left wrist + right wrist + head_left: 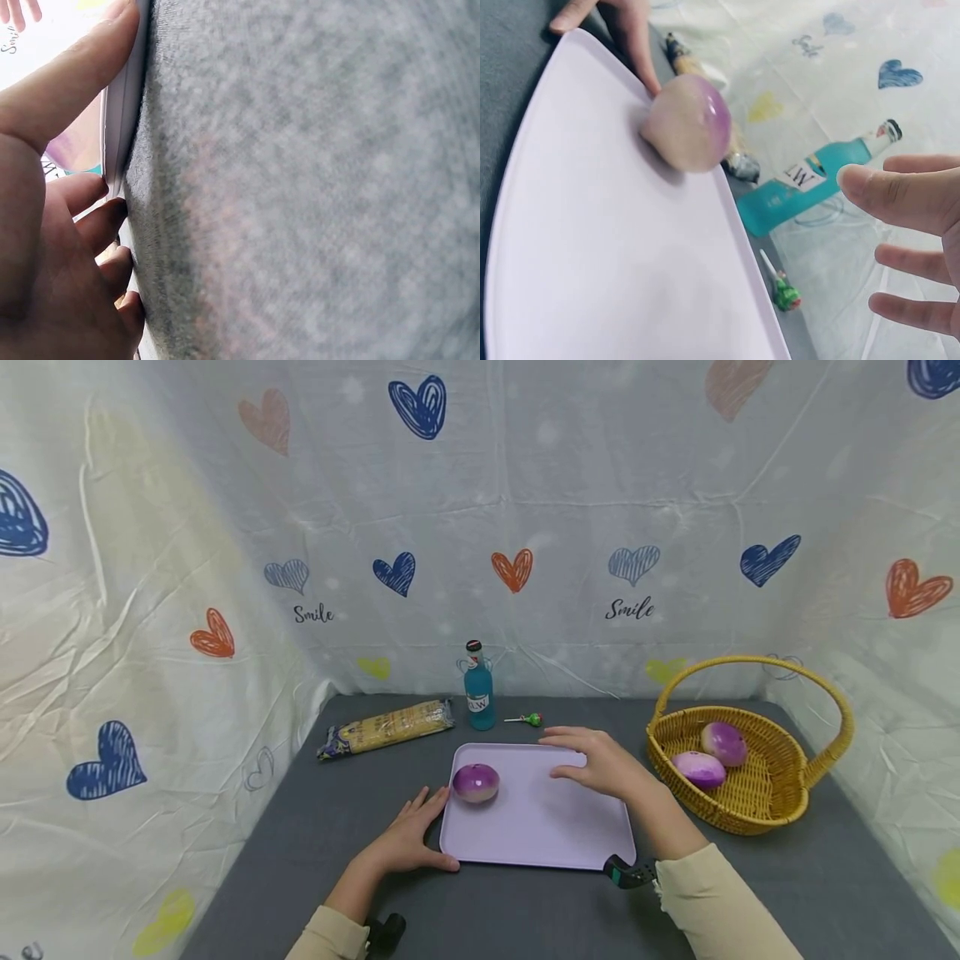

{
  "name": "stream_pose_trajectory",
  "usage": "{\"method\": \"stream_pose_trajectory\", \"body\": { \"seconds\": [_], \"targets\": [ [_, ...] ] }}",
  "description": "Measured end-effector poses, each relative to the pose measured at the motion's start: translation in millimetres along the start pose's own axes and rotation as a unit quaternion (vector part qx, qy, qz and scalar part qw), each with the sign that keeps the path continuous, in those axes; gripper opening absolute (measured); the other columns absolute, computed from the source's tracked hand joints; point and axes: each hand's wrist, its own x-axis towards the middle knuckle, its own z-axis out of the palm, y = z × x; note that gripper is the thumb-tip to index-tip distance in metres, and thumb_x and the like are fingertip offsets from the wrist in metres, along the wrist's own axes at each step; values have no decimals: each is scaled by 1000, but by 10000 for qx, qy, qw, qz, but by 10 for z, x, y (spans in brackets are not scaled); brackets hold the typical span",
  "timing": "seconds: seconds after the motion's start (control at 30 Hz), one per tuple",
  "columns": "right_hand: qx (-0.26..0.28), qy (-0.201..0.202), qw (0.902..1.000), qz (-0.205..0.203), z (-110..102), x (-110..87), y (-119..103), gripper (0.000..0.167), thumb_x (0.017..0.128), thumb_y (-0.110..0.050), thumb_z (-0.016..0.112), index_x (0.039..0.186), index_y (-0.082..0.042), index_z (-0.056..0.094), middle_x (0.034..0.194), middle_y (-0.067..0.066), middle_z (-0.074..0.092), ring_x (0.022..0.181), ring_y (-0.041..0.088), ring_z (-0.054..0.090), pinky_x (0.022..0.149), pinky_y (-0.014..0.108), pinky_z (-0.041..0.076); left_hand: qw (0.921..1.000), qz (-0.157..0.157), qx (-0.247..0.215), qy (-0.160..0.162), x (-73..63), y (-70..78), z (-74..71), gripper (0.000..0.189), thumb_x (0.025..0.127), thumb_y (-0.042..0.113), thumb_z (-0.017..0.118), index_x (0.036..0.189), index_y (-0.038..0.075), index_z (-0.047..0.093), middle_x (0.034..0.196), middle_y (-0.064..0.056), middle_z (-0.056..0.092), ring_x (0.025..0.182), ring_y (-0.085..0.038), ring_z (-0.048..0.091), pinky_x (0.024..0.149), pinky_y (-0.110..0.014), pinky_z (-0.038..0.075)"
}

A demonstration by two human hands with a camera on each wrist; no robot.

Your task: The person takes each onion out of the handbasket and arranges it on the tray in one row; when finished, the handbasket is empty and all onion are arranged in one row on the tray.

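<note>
A purple-and-white turnip (476, 783) rests at the left side of a pale lilac tray (551, 827). My left hand (408, 835) touches the tray's near left corner, its thumb along the front edge and its fingers at the left side. In the left wrist view, the thumb (82, 67) lies against the tray's rim. Above the right part of the tray hovers my right hand (596, 762), holding nothing, its thumb and fingers apart. The right wrist view shows these spread fingers (915, 266) in the air.
A yellow woven basket (783, 814) with a tall handle stands at the right, two more turnips (723, 744) inside. Behind the tray are a blue bottle (480, 693), a green-wrapped lollipop (533, 719) and a long yellow packet (390, 728). A heart-printed curtain (562, 568) encloses the table.
</note>
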Motion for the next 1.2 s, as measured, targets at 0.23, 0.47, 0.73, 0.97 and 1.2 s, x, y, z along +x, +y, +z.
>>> {"method": "stream_pose_trajectory", "body": {
  "seconds": [0.23, 0.47, 0.73, 0.97, 1.2],
  "targets": [
    [-193, 152, 9996, -165, -87, -87, 80, 49, 84, -17, 83, 129, -7, 69, 137, 18, 63, 126, 38, 61, 100, 57, 51, 10000, 24, -26, 29, -17, -3, 6, 119, 71, 57, 86, 163, 17, 21, 169, -7, 20, 157, -38, 2, 123, -64, 4],
    [-323, 218, 9990, -208, -184, -145, 146, 49, 83, -16, 83, 129, -7, 69, 135, 18, 65, 123, 38, 62, 97, 56, 52, 10000, 19, -8, 67, -24, -11, -8, 119, 71, 56, 86, 163, 18, 21, 169, -7, 19, 157, -38, 2, 123, -64, 3],
    [-559, 347, 9974, -278, -258, -228, 222, 48, 81, -14, 85, 126, -4, 70, 132, 18, 67, 120, 39, 64, 96, 55, 53, 10000, -22, 31, 8, 4, 8, 9, 120, 71, 58, 86, 163, 17, 21, 169, -7, 20, 157, -38, 2, 122, -65, 5],
    [-669, 355, 9971, -71, -369, -339, 280, 50, 79, -16, 86, 126, -7, 71, 132, 18, 67, 121, 39, 64, 97, 55, 53, 10000, -51, 50, 6, 16, -5, 22, 120, 70, 59, 86, 163, 17, 21, 169, -6, 20, 157, -38, 2, 122, -65, 5],
    [-753, 482, 9960, -23, -486, -454, 362, 50, 78, -13, 87, 125, -6, 71, 130, 18, 68, 118, 39, 65, 94, 55, 54, 10000, -26, 33, 6, 14, -12, 21, 120, 71, 58, 86, 163, 18, 20, 169, -6, 19, 157, -38, 2, 122, -66, 5]
  ]
}}
